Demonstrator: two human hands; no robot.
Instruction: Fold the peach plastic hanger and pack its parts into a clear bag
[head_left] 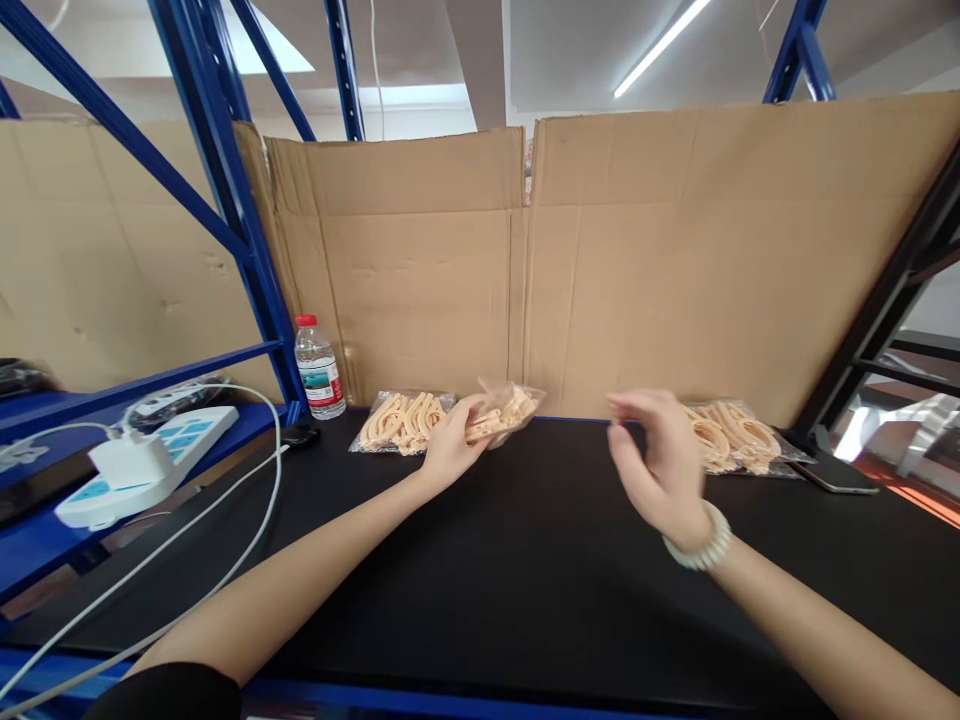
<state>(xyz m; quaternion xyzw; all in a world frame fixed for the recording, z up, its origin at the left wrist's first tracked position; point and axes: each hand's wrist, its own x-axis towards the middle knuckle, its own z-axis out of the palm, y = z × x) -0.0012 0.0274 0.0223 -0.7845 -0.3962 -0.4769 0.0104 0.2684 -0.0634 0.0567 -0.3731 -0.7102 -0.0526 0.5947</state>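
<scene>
My left hand (452, 445) grips a clear plastic bag of beige pieces (510, 412), lifted over the back of the black table (525, 580). Just left of that hand, a second bag of beige curved pieces (401, 420) lies flat by the cardboard. My right hand (664, 460), with a pale beaded bracelet at the wrist, is raised over the table with nothing in it, thumb and fingers apart. Behind it to the right lie more bagged beige rings (739, 437).
A water bottle with a red cap (319, 370) stands at the back left. A white power strip (180, 450) with looping white cables is at the left. A phone (840, 475) lies at the right. Cardboard panels (675, 270) line the back between blue metal posts.
</scene>
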